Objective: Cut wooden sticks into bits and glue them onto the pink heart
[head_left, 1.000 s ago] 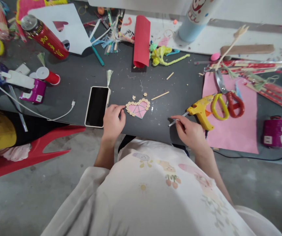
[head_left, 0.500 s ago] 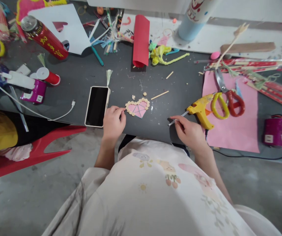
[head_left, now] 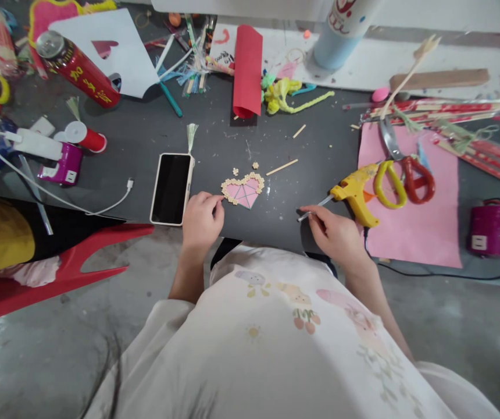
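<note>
A small pink paper heart (head_left: pixel 243 192) edged with pale beads lies on the dark table (head_left: pixel 215 145) near its front edge. My left hand (head_left: pixel 202 223) rests just left of it, fingertips curled and touching the heart's left edge. My right hand (head_left: pixel 335 234) sits further right and pinches the end of a thin glue stick (head_left: pixel 315 209) that sticks out of the back of a yellow glue gun (head_left: pixel 357 195). The gun lies on the table beside a pink sheet (head_left: pixel 411 233). Two loose beads (head_left: pixel 235 171) lie just above the heart.
A phone (head_left: pixel 172 188) lies face up left of my left hand, with a white cable (head_left: pixel 102 208) near it. Scissors (head_left: pixel 400 174) rest on the pink sheet. A red can (head_left: pixel 78 68), red paper roll (head_left: pixel 247 70), purple devices (head_left: pixel 496 230) and craft scraps crowd the back. A red chair (head_left: pixel 58 273) stands at left.
My left fingertips have shifted slightly to the heart's left edge. My right hand stays on the glue stick. The view has drifted a little.
</note>
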Demonstrator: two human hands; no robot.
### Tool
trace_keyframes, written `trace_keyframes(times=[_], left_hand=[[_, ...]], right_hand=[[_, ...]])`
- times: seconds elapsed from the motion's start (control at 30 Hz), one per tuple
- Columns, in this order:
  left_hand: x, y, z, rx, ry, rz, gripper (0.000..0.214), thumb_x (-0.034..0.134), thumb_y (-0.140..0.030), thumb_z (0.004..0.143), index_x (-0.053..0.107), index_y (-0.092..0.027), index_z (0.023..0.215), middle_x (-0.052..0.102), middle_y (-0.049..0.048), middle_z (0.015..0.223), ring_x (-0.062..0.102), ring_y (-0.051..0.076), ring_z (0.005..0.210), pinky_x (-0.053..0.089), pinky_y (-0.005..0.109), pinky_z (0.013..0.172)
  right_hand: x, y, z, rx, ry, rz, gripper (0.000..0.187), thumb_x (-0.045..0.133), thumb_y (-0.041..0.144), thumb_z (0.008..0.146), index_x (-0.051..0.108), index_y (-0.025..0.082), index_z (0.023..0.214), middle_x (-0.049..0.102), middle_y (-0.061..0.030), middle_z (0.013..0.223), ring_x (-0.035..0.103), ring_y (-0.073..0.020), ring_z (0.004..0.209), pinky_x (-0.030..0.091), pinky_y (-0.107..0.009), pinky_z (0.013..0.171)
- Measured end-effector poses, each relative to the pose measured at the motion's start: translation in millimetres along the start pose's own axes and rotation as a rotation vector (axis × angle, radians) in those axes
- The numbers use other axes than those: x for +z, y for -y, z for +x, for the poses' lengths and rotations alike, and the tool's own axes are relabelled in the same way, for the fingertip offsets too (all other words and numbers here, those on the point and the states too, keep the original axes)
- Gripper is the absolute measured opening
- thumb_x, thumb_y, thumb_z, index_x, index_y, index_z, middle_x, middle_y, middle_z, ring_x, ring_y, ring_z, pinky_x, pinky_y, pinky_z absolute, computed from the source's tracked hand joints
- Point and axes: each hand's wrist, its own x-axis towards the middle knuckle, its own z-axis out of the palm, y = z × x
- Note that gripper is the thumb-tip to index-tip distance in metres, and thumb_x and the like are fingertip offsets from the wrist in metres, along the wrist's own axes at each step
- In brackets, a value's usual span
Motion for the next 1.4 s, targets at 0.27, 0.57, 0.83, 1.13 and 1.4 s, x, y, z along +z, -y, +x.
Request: trace_keyframes(times=[0.27,0.57,0.83,1.13,1.4], left_hand=[[-1.9,0,0,0.012,0.024,-0.006,0.027,0.044,-0.023,0.090,0.069,-0.021,0.099,0.064,0.0062,0.091,0.058,0.020,0.090,0.047,0.033,0.083],[-5.9,-4,0,0.020,0.042,-0.001,0.026,0.044,-0.022,0.090,0.069,-0.020,0.098,0.065,0.0060,0.092,0.059,0.019,0.090,0.046,0.032,0.083],[-7.8,-15,0,0.081,0.075,-0.009,0.026,0.043,-0.020,0.091,0.068,-0.019,0.098,0.066,0.0058,0.091,0.058,0.019,0.090,0.046,0.032,0.082],[-3.9,-32,7,0.165,0.108,-0.021,0.025,0.044,-0.021,0.092,0.068,-0.019,0.098,0.068,0.0049,0.094,0.058,0.019,0.090,0.045,0.032,0.083],[9.8,-51,9,0.278,0.149,-0.031,0.025,0.045,-0.023,0.092,0.070,-0.020,0.098,0.066,0.0045,0.090,0.057,0.018,0.091,0.046,0.031,0.084]], right_hand=[[0,1,0,0.000,0.003,0.001,0.030,0.042,0.026,0.092,0.064,0.020,0.112,0.072,-0.0042,0.075,0.065,-0.0173,0.059,0.042,-0.027,0.056],[-1,1,0,-0.018,-0.018,0.003,0.029,0.044,0.023,0.092,0.065,0.019,0.111,0.073,-0.0042,0.078,0.065,-0.0165,0.060,0.041,-0.026,0.056],[-1,-1,-2,-0.021,-0.031,0.014,0.029,0.044,0.023,0.092,0.065,0.019,0.112,0.073,-0.0037,0.077,0.065,-0.0162,0.058,0.041,-0.026,0.056],[-8,-10,-9,0.062,-0.083,0.096,0.032,0.042,0.024,0.093,0.064,0.018,0.115,0.070,-0.0038,0.073,0.062,-0.0158,0.057,0.042,-0.026,0.055],[-18,-27,-19,0.138,-0.136,0.151,0.031,0.041,0.026,0.093,0.065,0.019,0.112,0.069,-0.0047,0.075,0.060,-0.0162,0.058,0.044,-0.029,0.058]])
